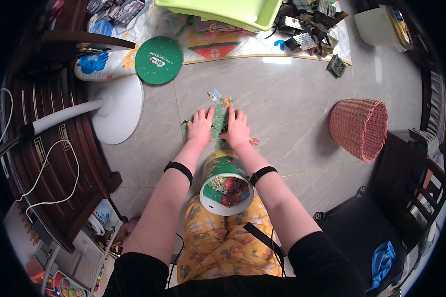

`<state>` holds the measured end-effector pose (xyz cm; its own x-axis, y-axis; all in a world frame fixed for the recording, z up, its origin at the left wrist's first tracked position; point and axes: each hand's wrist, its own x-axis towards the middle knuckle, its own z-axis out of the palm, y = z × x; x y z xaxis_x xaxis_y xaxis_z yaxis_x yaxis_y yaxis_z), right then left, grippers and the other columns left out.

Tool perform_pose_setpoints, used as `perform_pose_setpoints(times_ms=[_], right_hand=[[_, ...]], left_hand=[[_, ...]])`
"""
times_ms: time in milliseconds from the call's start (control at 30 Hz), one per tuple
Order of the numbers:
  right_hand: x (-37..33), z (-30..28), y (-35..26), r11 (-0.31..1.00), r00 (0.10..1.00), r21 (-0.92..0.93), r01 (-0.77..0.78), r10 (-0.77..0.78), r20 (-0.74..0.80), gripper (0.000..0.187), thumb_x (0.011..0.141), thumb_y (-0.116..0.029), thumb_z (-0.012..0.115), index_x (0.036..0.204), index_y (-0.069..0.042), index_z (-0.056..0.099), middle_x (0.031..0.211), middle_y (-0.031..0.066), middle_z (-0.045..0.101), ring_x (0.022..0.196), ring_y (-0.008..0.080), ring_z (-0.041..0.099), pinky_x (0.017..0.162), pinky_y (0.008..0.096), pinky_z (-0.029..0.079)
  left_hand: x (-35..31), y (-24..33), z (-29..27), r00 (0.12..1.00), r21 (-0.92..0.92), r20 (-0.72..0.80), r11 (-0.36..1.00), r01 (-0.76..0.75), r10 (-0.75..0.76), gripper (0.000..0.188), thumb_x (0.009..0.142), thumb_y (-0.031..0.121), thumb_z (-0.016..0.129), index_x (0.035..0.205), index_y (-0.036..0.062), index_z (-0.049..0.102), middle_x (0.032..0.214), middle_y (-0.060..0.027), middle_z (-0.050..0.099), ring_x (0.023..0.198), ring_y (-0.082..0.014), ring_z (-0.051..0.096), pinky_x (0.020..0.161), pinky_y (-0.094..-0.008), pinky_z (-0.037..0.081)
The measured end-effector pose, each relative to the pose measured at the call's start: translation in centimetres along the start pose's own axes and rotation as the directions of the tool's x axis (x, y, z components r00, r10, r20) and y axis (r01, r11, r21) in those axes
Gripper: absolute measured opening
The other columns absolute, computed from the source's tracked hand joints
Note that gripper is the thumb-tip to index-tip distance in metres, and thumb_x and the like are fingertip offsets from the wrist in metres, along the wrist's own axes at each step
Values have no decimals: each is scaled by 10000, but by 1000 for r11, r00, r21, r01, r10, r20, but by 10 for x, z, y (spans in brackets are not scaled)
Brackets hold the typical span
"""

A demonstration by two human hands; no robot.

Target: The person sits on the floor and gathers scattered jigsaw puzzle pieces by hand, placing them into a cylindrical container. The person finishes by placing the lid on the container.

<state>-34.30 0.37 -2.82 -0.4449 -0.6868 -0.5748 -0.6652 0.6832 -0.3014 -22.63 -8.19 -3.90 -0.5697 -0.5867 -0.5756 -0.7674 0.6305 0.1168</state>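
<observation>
On the grey floor, several jigsaw puzzle pieces [219, 112], mostly green, lie in a cluster, some seemingly joined. My left hand [199, 127] presses on the left side of the cluster, fingers stretched forward. Opposite it, my right hand [238, 129] rests on the right side, fingers extended and thumb pointing inward. A blue-and-white piece [214, 95] sits just beyond the fingertips, and an orange one [254, 141] shows beside my right wrist. Between my forearms a green cylindrical tub [222, 166] lies tipped, its white-rimmed mouth toward me and more pieces inside. My palms hide part of the cluster.
A round green lid [159, 60] lies at the far left by a white stand base [118, 111]. A woven basket [354, 126] is tipped over on the right. Beyond stands a lime-green tray [228, 11] on a patterned mat, near a heap of small dark models [314, 29].
</observation>
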Motion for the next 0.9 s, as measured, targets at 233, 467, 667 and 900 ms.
perform_pose_setpoints(times_ms=[233,467,667,900], right_hand=[[4,11,6,999,996,39,21,-18,-85,922,570,-206,923,1345,-100,437,1224,107,482,1200,311,469,881,468,530],[-5,19,25,958,969,228,176,-128,-210,818,587,-140,903,1284,-81,479,1218,134,480,1200,350,472,949,424,500],[-27,0,18,985,987,115,126,-113,-111,1072,563,-168,921,1461,-101,339,1405,140,391,1290,350,428,943,476,502],[-15,11,5,960,988,-235,155,-153,27,1191,565,-190,926,1527,-121,227,1432,119,377,1290,322,432,903,498,515]], left_hand=[[-1,-1,2,1000,-1,-9,1000,-3,3,1101,533,168,929,1449,214,320,1284,-45,421,1238,-249,449,894,-491,524],[-11,-14,20,988,-91,-134,992,-83,71,834,579,202,916,1281,107,476,1256,-61,446,1211,-267,458,936,-456,504],[-28,-14,17,972,-79,-190,985,-155,137,941,593,219,913,1396,161,427,1421,-77,392,1328,-287,395,981,-531,452],[-37,-4,5,993,-85,-19,989,117,-119,1190,555,160,926,1534,223,252,1511,-91,303,1360,-306,349,990,-539,466]])
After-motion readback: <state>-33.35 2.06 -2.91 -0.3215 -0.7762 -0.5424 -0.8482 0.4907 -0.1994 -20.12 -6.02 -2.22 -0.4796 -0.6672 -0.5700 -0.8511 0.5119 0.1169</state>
